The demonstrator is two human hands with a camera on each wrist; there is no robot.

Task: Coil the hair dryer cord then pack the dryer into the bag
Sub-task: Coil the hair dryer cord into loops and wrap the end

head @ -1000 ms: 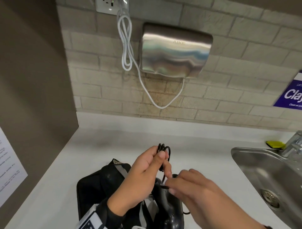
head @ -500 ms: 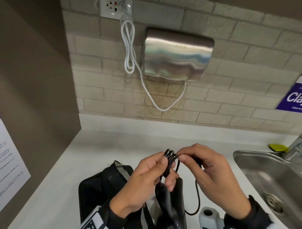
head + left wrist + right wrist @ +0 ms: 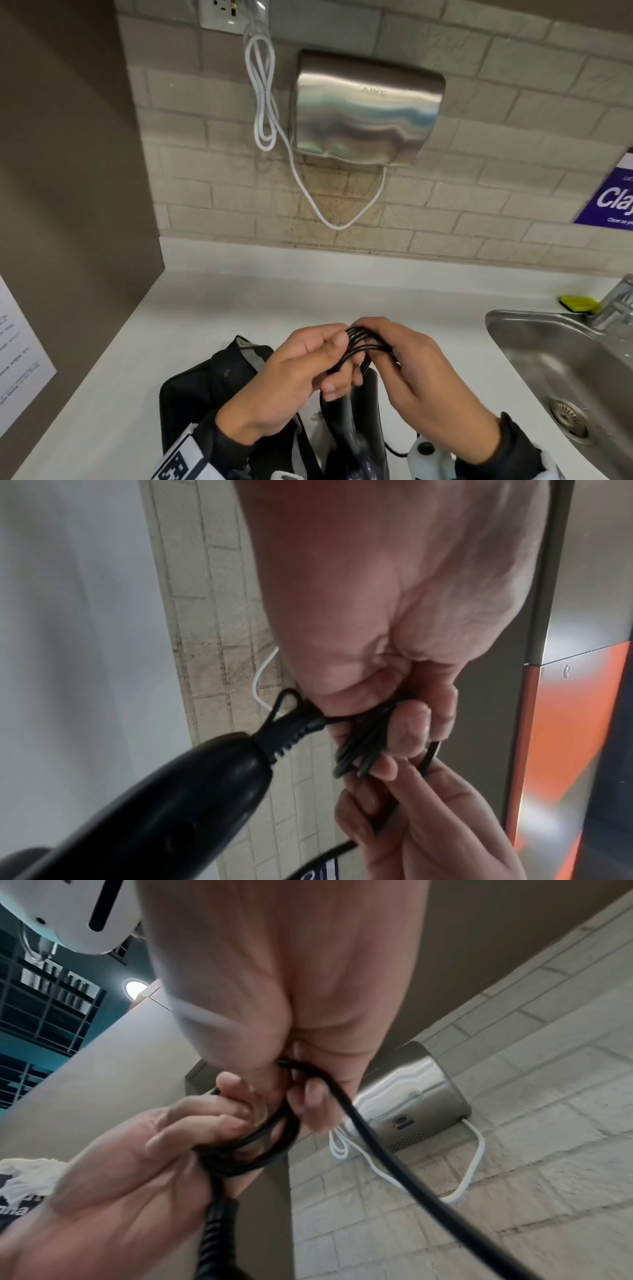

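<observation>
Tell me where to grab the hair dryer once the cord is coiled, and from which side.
Grip the hair dryer by its slim handle, just below the ribbed cord collar, probably from above. The left hand and right hand hold the cord loops right there, and the bag lies directly underneath.

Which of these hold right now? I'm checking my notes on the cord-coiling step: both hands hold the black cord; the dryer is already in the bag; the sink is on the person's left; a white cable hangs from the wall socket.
1. Both the left hand and right hand hold the black cord: true.
2. The hair dryer is in the bag: false, it lies beside it.
3. The sink is left: false, right.
4. White cable hangs from the socket: true.
</observation>
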